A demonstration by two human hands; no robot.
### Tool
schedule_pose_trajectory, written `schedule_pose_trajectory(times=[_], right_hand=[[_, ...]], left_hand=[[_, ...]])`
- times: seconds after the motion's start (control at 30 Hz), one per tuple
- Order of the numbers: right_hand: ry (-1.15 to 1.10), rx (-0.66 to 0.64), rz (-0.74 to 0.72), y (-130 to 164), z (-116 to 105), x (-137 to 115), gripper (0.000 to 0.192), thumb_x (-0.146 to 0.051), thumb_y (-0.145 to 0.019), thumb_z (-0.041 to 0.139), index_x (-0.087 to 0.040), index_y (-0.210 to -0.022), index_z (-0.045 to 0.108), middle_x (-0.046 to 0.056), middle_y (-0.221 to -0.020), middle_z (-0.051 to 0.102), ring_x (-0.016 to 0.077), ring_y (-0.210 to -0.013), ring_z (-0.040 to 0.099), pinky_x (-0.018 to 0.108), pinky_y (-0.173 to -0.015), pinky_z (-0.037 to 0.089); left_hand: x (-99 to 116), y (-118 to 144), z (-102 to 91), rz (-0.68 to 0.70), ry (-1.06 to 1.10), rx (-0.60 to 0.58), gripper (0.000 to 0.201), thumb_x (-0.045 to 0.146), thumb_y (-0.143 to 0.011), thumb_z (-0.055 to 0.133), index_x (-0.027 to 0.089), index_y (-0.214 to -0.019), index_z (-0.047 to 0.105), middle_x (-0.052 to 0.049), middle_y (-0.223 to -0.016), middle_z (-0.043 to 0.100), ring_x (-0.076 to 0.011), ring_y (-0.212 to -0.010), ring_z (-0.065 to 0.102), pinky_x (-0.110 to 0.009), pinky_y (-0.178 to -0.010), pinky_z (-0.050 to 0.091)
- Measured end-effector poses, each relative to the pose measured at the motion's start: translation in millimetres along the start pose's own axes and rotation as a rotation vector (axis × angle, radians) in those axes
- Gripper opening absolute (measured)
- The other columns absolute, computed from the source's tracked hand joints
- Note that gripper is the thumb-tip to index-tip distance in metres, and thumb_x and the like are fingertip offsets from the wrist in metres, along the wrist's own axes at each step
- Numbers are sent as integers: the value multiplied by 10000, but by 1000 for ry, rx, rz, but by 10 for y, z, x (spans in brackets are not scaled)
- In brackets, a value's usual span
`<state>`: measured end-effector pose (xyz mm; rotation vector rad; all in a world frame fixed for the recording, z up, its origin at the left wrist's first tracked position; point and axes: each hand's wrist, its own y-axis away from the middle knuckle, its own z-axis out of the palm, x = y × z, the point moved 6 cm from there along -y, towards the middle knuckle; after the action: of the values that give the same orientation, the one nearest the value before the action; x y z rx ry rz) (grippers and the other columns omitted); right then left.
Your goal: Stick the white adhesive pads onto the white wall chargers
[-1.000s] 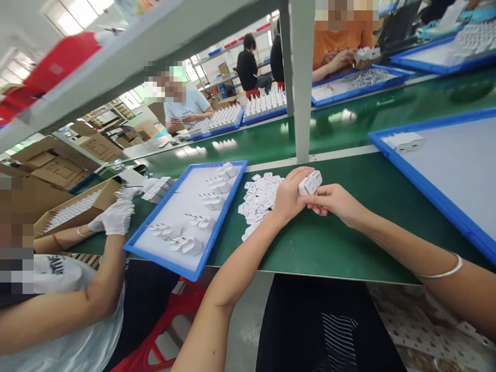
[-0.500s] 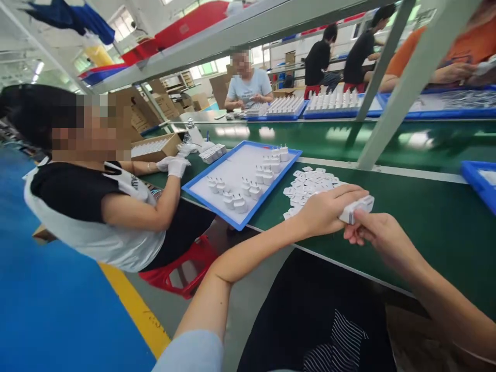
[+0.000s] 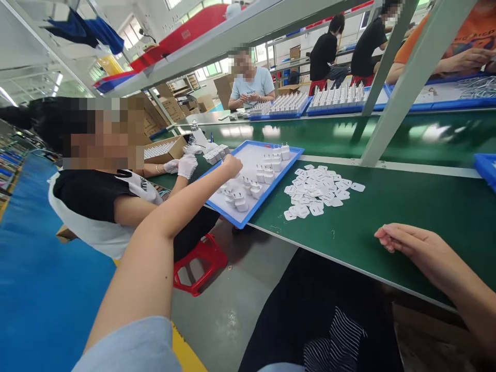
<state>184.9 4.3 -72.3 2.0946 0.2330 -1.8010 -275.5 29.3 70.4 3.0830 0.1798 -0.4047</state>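
My left hand (image 3: 232, 166) is stretched out over the blue-rimmed tray (image 3: 276, 188), its fingers closed round a white plug charger that they mostly hide. Several white plug chargers (image 3: 265, 174) stand in rows in that tray, pins up; my forearm crosses in front of its near left part. At the right, my right hand (image 3: 405, 238) hovers above the green tabletop with its fingers drawn together and nothing visible in them. Between the tray and my right hand lies a loose pile of small white flat pieces (image 3: 315, 188) with rounded corners.
Close on my left sits a co-worker in white gloves (image 3: 187, 166), beside a cardboard box (image 3: 176, 147) of white parts. A slanted metal post (image 3: 403, 95) rises from the bench. Across it stand blue trays of chargers (image 3: 337, 103). Another blue tray (image 3: 484, 168) lies far right.
My left hand has moved left from the white charger held between both hands to above the tray. My right hand has come away and moved slightly right. The flat-piece pile is now unobstructed.
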Motion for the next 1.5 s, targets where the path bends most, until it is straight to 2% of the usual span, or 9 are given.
schedule_pose_trajectory(times=[0.27,0.53,0.67,0.77,0.87,0.97,1.07,1.27,1.5], right_hand=[[-19,-6,43,61,44,45,395,-636,-664,804,-254,-765,799,62,-809,701,198,-717,565,284,-649,493],[-1,-21,28,66,78,-34,404,-653,-684,777,-253,-739,793,79,-797,684,217,-707,548,342,-660,477],[-12,-53,-18,84,153,-166,398,-607,-763,741,-210,-757,777,62,-740,652,180,-675,528,322,-666,441],[-68,-92,-83,74,259,-311,371,-546,-803,720,-182,-733,744,41,-695,628,152,-640,509,306,-650,414],[-108,-64,-139,20,276,-415,364,-528,-818,697,-178,-719,711,29,-684,616,147,-635,511,305,-648,418],[-95,0,-172,64,196,-468,338,-505,-834,690,-179,-749,708,26,-711,621,147,-655,523,307,-667,431],[-20,27,-182,247,65,-503,290,-469,-853,689,-182,-815,707,26,-756,632,153,-697,544,309,-691,442],[275,198,-148,529,-736,-685,332,-504,-823,691,-194,-934,735,52,-925,721,192,-825,636,321,-761,502],[644,1012,183,1065,-2696,-494,266,-333,-866,653,-133,-1037,693,168,-1143,697,315,-1109,622,427,-957,476]], left_hand=[[-4,-151,516,-33,-189,-322,352,359,-943,641,174,-1239,600,-102,-1249,629,-241,-1122,632,-452,-938,569],[103,-159,361,-44,-185,-258,348,377,-940,641,151,-1205,623,-101,-1254,638,-244,-1159,624,-499,-1019,524],[121,18,-325,5,-179,-95,327,353,-932,640,29,-942,677,-161,-1072,709,-305,-1188,634,-592,-1114,376],[226,311,-897,123,-142,130,534,352,-1035,344,-103,-1050,623,-197,-1093,681,-363,-1287,561,-673,-1089,312],[558,806,-1203,292,2,645,429,439,-971,484,122,-1192,672,-127,-1197,689,-329,-1220,620,-550,-1111,420],[1194,1321,-897,558,207,882,324,307,-922,612,175,-1212,667,-96,-1157,719,-272,-1062,684,-430,-967,548],[1819,1472,-308,677,432,786,328,227,-920,628,209,-1248,631,-71,-1200,711,-236,-1120,671,-399,-1036,524],[1967,1112,350,390,914,735,242,303,-908,671,213,-1131,686,-89,-1192,700,-264,-1162,660,-451,-1041,538],[1791,1049,400,372,1204,647,171,289,-870,701,219,-1023,736,-61,-1125,727,-247,-1130,682,-514,-1198,415]])
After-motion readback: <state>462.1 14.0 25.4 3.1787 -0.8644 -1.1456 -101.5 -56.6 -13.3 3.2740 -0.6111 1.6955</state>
